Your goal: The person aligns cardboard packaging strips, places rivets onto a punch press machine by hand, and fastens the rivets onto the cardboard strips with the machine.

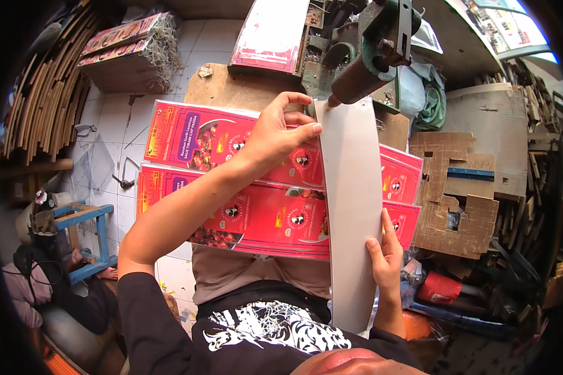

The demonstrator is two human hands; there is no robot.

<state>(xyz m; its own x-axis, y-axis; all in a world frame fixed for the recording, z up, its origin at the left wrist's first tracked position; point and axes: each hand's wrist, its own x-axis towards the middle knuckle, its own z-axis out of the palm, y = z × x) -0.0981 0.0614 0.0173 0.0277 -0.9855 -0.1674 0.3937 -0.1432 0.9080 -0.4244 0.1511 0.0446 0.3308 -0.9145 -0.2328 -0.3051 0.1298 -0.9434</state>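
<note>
The likeliest trouble is at the upper centre of the frame, where the metal tip [333,101] of the green machine [361,76] meets or stands just over the top end of the pale panel [353,187]. Should the panel twist or slide sideways there, a mark could land off its place; an uneven hold between the two hands would be the cause. The left hand [288,128] is also near that tip, so a fingertip straying inward could be caught. The red printed panels [263,215] beneath, spread in overlapping rows across the centre, might slip if knocked by a forearm.

The pale panel runs lengthwise from the machine down toward the person's shirt [275,328], lying between the two hands. Its upper left edge is at the left thumb's tip; that hand's fingers are curled, with a gap between thumb and forefinger, and whether they pinch the edge cannot be told. Lower down, the right hand [386,259] grips the right edge, thumb over the face, forefinger extended alongside, its other fingers mostly hidden.
</note>
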